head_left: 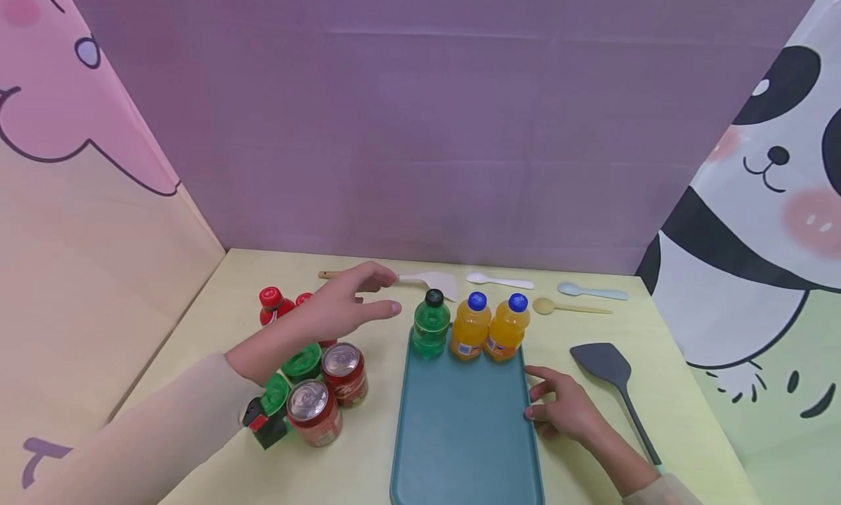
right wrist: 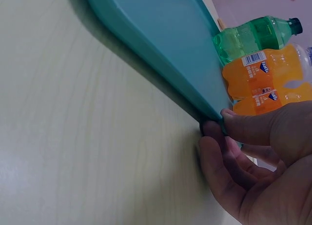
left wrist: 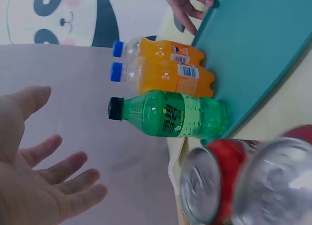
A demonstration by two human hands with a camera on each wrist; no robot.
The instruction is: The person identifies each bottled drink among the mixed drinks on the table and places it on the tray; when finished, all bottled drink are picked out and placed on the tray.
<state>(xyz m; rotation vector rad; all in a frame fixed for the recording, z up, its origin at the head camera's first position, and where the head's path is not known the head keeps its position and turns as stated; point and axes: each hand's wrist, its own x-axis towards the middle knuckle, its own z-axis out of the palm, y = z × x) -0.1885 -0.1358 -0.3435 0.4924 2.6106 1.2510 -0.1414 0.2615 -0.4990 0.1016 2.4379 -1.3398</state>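
Observation:
A teal tray (head_left: 460, 432) lies on the yellow table. At its far end stand a green bottle (head_left: 431, 324) and two orange bottles (head_left: 470, 327) in a row. My left hand (head_left: 388, 293) hovers open just left of the green bottle (left wrist: 170, 115), fingers spread, holding nothing. It is above two red-capped bottles (head_left: 272, 306). My right hand (head_left: 545, 399) grips the tray's right rim (right wrist: 195, 103), thumb on top and fingers beneath, close to the orange bottles (right wrist: 263, 81).
Two red cans (head_left: 344, 374) and green-lidded bottles (head_left: 302, 360) crowd the table left of the tray. A grey spatula (head_left: 607, 370) lies to the right. A white spatula (head_left: 430, 280) and three spoons (head_left: 568, 307) line the back, near the purple wall.

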